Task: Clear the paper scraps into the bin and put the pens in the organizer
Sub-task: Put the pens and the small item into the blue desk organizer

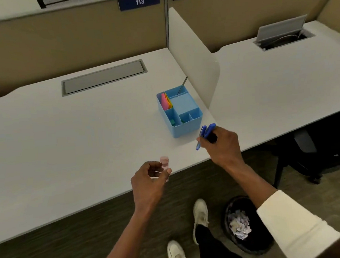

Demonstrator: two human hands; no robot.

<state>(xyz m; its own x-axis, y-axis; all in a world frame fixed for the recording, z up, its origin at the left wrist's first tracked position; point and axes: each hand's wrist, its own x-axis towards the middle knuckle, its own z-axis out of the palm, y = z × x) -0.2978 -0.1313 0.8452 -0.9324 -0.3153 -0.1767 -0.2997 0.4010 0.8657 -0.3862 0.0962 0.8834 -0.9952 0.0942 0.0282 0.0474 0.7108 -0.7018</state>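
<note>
My right hand (221,145) grips a bunch of blue pens (205,134) just in front of the blue organizer (185,125), which stands on the white desk (64,147) beside the divider. The organizer holds coloured sticky notes and one thin grey pen (182,85) in its back compartment. Near the desk's front edge, my left hand (149,181) holds a small pink capped item (165,166), perhaps a marker or a glue stick. On the floor at the right stands a black bin (248,224) with crumpled paper scraps (239,225) inside.
A white divider panel (194,61) stands right of the organizer. A closed cable tray (104,77) is set into the desk's back; an open one (284,36) is on the neighbouring desk. A black chair (319,147) sits under that desk. My white shoes (200,214) are beside the bin.
</note>
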